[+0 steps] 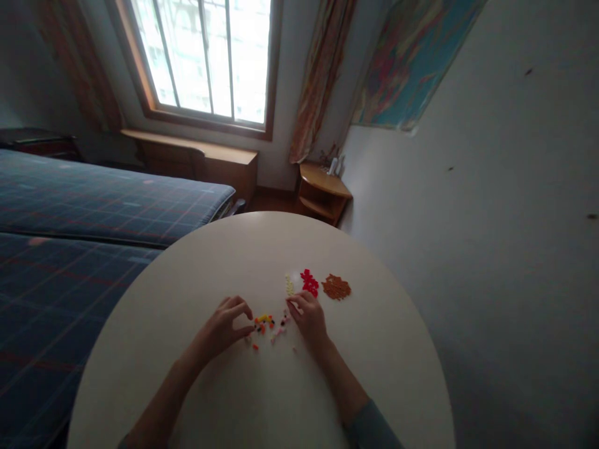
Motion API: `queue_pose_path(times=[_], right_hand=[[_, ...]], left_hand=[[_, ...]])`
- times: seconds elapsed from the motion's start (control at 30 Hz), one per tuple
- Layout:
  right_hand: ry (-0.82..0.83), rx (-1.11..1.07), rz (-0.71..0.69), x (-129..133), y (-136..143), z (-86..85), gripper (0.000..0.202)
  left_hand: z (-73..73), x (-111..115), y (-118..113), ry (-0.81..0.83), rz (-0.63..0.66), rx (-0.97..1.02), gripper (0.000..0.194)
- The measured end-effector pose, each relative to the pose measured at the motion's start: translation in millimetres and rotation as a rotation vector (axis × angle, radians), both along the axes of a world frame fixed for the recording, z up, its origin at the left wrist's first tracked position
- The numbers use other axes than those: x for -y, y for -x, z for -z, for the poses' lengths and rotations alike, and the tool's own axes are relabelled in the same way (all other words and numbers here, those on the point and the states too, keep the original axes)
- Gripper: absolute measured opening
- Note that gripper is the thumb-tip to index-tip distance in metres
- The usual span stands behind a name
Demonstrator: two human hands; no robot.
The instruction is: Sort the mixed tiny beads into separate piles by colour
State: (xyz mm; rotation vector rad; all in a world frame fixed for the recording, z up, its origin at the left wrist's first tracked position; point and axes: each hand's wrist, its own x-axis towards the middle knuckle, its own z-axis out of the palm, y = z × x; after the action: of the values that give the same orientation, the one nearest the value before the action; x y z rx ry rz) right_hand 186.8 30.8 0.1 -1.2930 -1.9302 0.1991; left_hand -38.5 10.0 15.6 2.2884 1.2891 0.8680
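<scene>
Pieces in mixed colours, yellow, orange and black among them point(264, 320), lie in a small cluster between the two hands, probably because that spot is within easy reach of both. Just to its right is a loose trail of pink pieces point(281, 330), with a dark bit among them. Whether any of these are joined is too small to tell.

Left hand point(228, 324) comes in from the side of the cluster, its fingers curled and a narrow gap left between thumb and forefinger. The tips are right beside the pieces; I see nothing held between them. That low curl seems suited to steadying or picking at such tiny things. Right hand point(311, 317) has thumb and fingertips drawn close together near the top of the pink trail; I cannot tell whether a piece is pinched there.

Beyond the right hand, pale yellow pieces point(289, 284), a red pile point(309, 284) and a brown pile point(336, 287) sit side by side, apparently kept apart so that each colour is easy to find. Nearer the person, a lone orange piece point(255, 347) lies apart from the cluster.

All of this rests on a round, pale table point(262, 399), whose plain top likely helps small bits show up. Past its left edge is a plaid mattress point(116, 199); beyond the far edge stand a wooden corner shelf point(322, 179) and a bright window point(248, 62), which seems to provide the light.
</scene>
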Motion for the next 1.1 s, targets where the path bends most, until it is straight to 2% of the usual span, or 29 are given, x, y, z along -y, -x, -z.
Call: queue_pose_path(times=[0.17,0.5,0.9,1.1], right_hand=[[0.163,-0.023,0.102,-4,-9,-0.4,0.01],[0.194,0.005,0.141,-3,-6,-5.0,0.011],[0.317,0.028,-0.046,-4,-11,-9.3,0.008],[0.292,0.053,-0.05,-5,-12,-4.1,0.004]], left_hand=[[6.2,2,4,0.085,0.056,-0.09,0.018],[8.3,1,4,0.189,0.071,-0.131,0.008],[16.8,-3,6,0.156,0.086,-0.108,0.011],[12.6,-2,4,0.121,0.098,-0.095,0.011]])
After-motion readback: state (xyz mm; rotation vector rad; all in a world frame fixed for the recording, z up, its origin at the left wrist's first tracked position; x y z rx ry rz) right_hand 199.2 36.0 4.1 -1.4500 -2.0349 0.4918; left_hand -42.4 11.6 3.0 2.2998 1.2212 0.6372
